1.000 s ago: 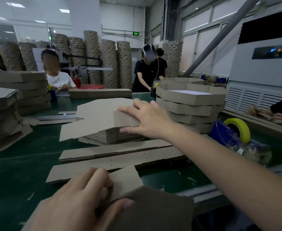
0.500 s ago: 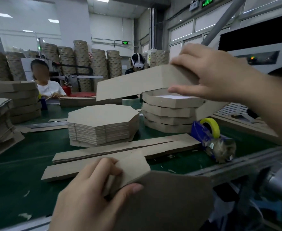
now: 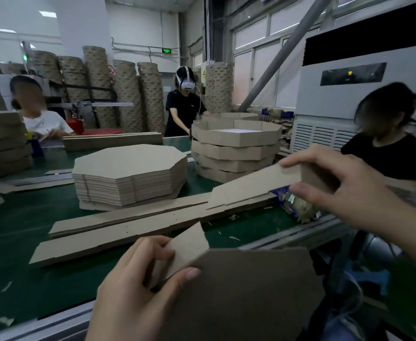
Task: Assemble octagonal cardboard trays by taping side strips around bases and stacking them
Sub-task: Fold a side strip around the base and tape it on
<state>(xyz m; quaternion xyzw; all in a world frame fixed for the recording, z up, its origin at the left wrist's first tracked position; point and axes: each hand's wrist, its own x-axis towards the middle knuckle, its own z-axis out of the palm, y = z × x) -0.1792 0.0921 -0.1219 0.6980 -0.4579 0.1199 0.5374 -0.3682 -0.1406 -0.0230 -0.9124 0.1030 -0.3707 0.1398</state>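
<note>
Worktop (image 3: 17,232): green, spare bases (image 3: 128,168) stacked mid-frame.
Left hand (image 3: 138,286): we pinch base (image 3: 251,291) against strip end (image 3: 187,244), bottom centre — presumably aligning edges.
Right hand (image 3: 337,188): we pinch side strip (image 3: 248,187), right, held clear.

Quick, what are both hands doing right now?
Left hand: grips the cardboard base, with a strip end held against it.
Right hand: pinches one end of a cardboard side strip.
</note>
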